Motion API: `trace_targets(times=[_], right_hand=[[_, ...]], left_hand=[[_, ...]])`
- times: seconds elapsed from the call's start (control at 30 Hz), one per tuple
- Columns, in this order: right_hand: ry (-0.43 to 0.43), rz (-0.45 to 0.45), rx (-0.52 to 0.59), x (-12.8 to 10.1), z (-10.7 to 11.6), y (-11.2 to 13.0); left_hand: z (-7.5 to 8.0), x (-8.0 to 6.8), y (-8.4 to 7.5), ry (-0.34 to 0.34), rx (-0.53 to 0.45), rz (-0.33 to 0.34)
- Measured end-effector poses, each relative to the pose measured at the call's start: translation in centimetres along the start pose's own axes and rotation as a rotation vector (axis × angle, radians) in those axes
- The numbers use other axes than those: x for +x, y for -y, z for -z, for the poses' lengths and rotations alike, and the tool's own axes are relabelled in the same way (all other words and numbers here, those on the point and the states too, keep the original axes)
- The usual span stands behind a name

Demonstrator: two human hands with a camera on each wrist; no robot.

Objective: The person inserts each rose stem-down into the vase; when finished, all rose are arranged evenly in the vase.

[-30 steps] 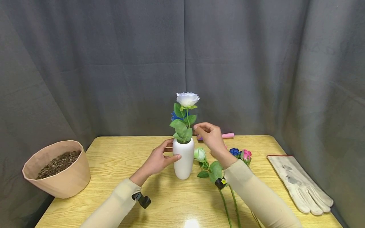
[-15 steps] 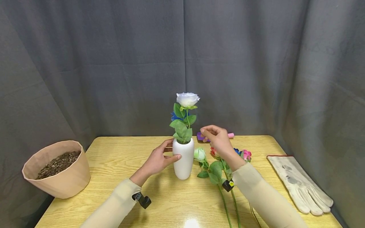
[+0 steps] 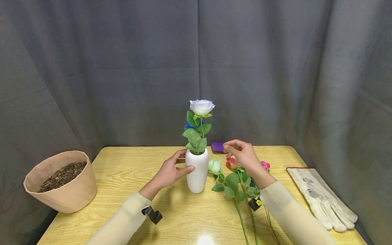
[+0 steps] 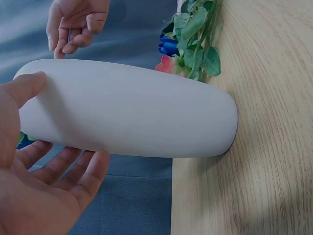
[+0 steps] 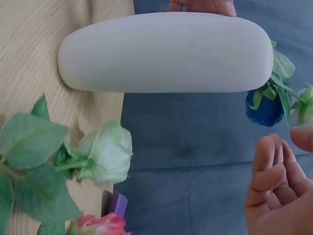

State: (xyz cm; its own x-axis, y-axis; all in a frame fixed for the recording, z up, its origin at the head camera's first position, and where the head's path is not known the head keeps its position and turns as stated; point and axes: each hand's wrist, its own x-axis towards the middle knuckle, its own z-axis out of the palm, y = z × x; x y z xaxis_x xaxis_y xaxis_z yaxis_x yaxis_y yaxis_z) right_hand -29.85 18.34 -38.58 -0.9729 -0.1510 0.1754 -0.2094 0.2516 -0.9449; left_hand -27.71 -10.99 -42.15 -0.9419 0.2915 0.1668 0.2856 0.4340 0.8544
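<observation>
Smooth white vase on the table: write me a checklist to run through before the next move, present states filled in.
1. Smooth white vase upright on the pale wooden table: ok.
2. Left hand steadying the vase: ok, it grips the upper part.
3. Right hand free: ok, nothing visible in it.
4. Open white rose and deep blue rose standing in the vase: ok.
5. Loose pale green rose and red rose lying well apart: not ok, their foliage crowds together.
6. Room for another stem inside the vase: cannot tell, green leaves cover much of the opening.
</observation>
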Motion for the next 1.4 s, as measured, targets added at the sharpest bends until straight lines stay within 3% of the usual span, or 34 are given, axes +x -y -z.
trace_targets(times=[0.9,1.4], right_hand=[[0.065,-0.086,-0.088,-3.1,5.0,-2.5],[0.084,-0.144,-0.151,-4.6,7.4,-4.5]], left_hand=[[0.0,0.0,0.0,0.005,0.0,-0.005],[0.0,0.0,-0.2,0.007,0.003,0.024]])
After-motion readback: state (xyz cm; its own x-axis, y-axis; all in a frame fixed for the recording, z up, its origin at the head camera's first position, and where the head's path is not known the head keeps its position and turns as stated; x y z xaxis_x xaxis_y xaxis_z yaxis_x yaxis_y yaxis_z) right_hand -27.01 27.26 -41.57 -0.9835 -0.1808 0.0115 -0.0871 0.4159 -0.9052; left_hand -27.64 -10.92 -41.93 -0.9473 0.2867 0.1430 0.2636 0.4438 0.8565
